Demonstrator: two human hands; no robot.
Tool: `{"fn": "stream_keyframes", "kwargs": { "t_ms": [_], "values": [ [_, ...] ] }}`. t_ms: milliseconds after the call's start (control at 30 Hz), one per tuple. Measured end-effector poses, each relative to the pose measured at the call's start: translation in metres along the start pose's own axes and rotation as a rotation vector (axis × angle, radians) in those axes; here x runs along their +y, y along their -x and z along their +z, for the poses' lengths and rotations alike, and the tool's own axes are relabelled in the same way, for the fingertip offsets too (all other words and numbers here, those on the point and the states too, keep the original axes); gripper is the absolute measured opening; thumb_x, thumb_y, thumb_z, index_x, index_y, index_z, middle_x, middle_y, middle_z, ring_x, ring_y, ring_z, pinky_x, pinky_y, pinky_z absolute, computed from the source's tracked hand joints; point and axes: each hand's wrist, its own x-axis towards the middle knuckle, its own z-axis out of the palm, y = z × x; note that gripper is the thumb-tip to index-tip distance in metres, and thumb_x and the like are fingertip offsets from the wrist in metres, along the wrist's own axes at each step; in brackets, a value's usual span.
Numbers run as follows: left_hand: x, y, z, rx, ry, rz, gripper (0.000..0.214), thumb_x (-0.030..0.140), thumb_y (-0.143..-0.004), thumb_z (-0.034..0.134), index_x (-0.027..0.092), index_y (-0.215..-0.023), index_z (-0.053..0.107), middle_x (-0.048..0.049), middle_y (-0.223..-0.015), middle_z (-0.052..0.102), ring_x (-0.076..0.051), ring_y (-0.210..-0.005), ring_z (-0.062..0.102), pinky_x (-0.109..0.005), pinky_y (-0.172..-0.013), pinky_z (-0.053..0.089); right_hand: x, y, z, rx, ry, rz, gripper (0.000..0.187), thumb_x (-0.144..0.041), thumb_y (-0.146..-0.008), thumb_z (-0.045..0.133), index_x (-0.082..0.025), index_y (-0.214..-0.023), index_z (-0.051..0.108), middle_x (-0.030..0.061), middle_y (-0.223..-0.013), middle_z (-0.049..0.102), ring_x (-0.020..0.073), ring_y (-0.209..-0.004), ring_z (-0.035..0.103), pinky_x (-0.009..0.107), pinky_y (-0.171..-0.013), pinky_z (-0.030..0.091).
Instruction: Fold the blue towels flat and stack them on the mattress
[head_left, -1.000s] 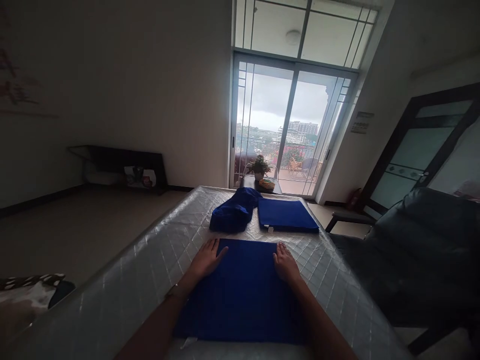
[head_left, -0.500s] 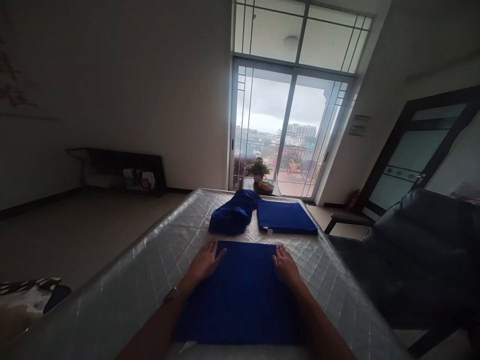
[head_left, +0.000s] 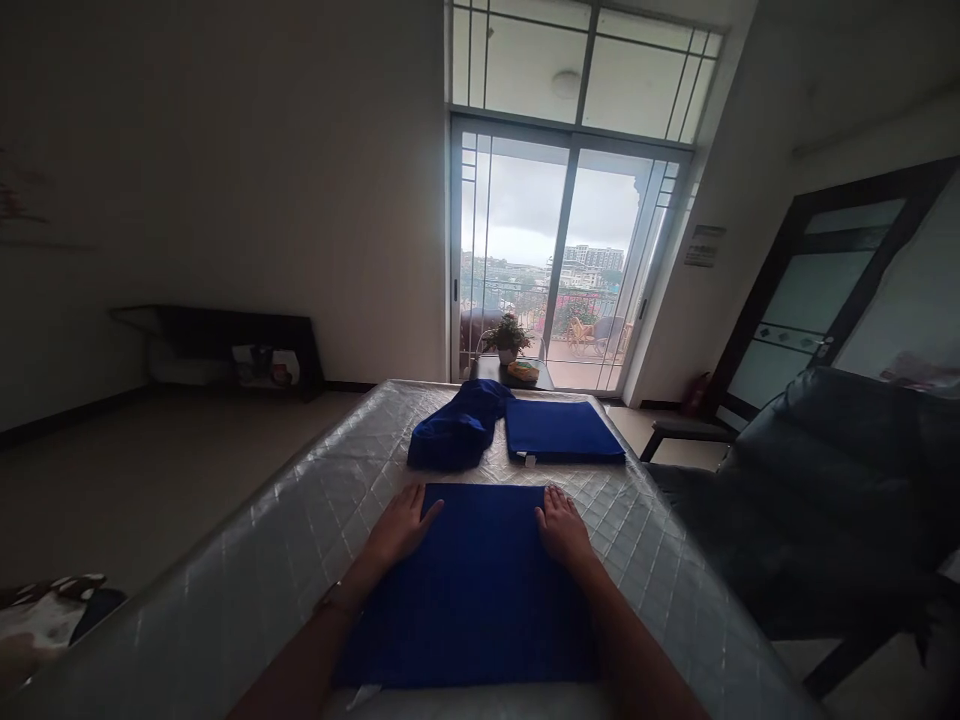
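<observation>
A flat blue folded cloth (head_left: 480,590) lies in front of me on a quilted, silvery covered surface (head_left: 292,560), a small white tag showing at its near left corner. My left hand (head_left: 403,522) rests flat on its far left corner, thumb spread inward. On the far right corner lies my right hand (head_left: 562,522), its fingers stretched out and nothing gripped. Beyond my hands are a second neatly folded blue cloth (head_left: 566,430), with a white tag, and a crumpled blue cloth (head_left: 457,430) to its left.
A dark armchair (head_left: 817,500) stands close along the right side. Past the far edge, a small table holds a potted plant (head_left: 508,340) before a sliding glass door (head_left: 562,250). A dark low rack (head_left: 232,345) stands by the left wall.
The whole view has shifted slightly, so things appear a little further left. Both hands stay flat on the far corners of the near folded cloth.
</observation>
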Motion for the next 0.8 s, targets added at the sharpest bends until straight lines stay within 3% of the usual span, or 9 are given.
{"fn": "stream_keyframes", "kwargs": {
  "t_ms": [333, 467, 567, 700, 800],
  "values": [
    [0.008, 0.002, -0.016, -0.086, -0.07, -0.033, 0.083, 0.067, -0.092, 0.016, 0.009, -0.15, 0.029, -0.0134, -0.158, 0.026, -0.025, -0.146, 0.025, -0.035, -0.116, 0.023, -0.001, 0.0, 0.003, 0.015, -0.085, -0.011, 0.065, -0.041, -0.098, 0.02, -0.004, -0.151, 0.024, 0.0106, -0.159, 0.02, 0.0188, -0.147, 0.013, 0.034, -0.118, 0.01],
    [0.023, -0.01, -0.026, -0.09, -0.103, -0.074, 0.089, 0.069, -0.091, 0.018, 0.001, -0.144, 0.038, -0.0228, -0.151, 0.037, -0.036, -0.142, 0.033, -0.048, -0.115, 0.024, -0.001, 0.0, 0.004, 0.027, -0.088, -0.011, 0.065, -0.04, -0.097, 0.023, -0.004, -0.151, 0.025, 0.0103, -0.158, 0.02, 0.019, -0.147, 0.014, 0.034, -0.118, 0.011],
    [0.063, -0.017, -0.027, -0.046, -0.081, 0.023, 0.09, 0.067, -0.092, 0.014, -0.003, -0.142, 0.04, -0.026, -0.151, 0.036, -0.037, -0.143, 0.029, -0.05, -0.117, 0.022, -0.001, 0.0, 0.005, 0.041, -0.095, -0.011, 0.064, -0.04, -0.097, 0.025, -0.004, -0.151, 0.027, 0.0109, -0.158, 0.021, 0.0198, -0.147, 0.015, 0.033, -0.118, 0.011],
    [0.144, -0.016, -0.014, -0.03, 0.027, 0.356, 0.078, 0.062, -0.095, 0.013, 0.009, -0.145, 0.04, -0.0145, -0.154, 0.037, -0.023, -0.145, 0.03, -0.036, -0.12, 0.023, 0.0, -0.001, 0.008, 0.053, -0.103, -0.009, 0.062, -0.039, -0.098, 0.025, -0.006, -0.151, 0.028, 0.0114, -0.158, 0.024, 0.0202, -0.147, 0.016, 0.033, -0.119, 0.012],
    [0.196, -0.016, 0.002, -0.021, 0.108, 0.541, 0.067, 0.056, -0.098, 0.013, 0.018, -0.147, 0.038, -0.0078, -0.155, 0.036, -0.017, -0.146, 0.026, -0.033, -0.121, 0.021, 0.003, -0.001, 0.01, 0.041, -0.084, -0.061, 0.06, -0.034, -0.097, 0.031, -0.012, -0.152, 0.025, 0.0091, -0.159, 0.023, 0.0199, -0.147, 0.014, 0.036, -0.119, 0.012]
  ]
}}
